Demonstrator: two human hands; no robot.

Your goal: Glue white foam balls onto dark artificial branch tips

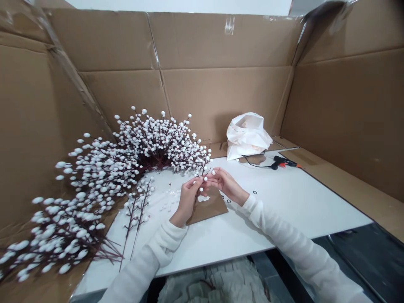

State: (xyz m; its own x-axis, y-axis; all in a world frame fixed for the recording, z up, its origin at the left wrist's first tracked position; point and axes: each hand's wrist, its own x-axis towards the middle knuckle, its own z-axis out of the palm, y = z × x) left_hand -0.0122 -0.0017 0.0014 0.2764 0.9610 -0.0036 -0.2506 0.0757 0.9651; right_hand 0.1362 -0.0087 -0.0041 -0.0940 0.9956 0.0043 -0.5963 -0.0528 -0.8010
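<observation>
Over a brown cardboard square (210, 209), my left hand (188, 197) is closed on a thin dark berry stem (202, 190) with white berries. My right hand (227, 184) is at the same stem, its fingers pinched near a white berry by the tip. What exactly those fingertips hold is too small to make out. On the cardboard, just below my hands, lies a small white patch (203, 198). Two loose berry stems (136, 210) lie on the white board, left of my left hand.
Big bunches of white-berry stems (158, 141) fill the back and left side. A white plastic bag (248, 134) stands at the back right, near a black and orange glue gun (285, 162) with a cord. Small black rings (254, 192) lie on the white board (303, 198). Cardboard walls (221, 42) surround it.
</observation>
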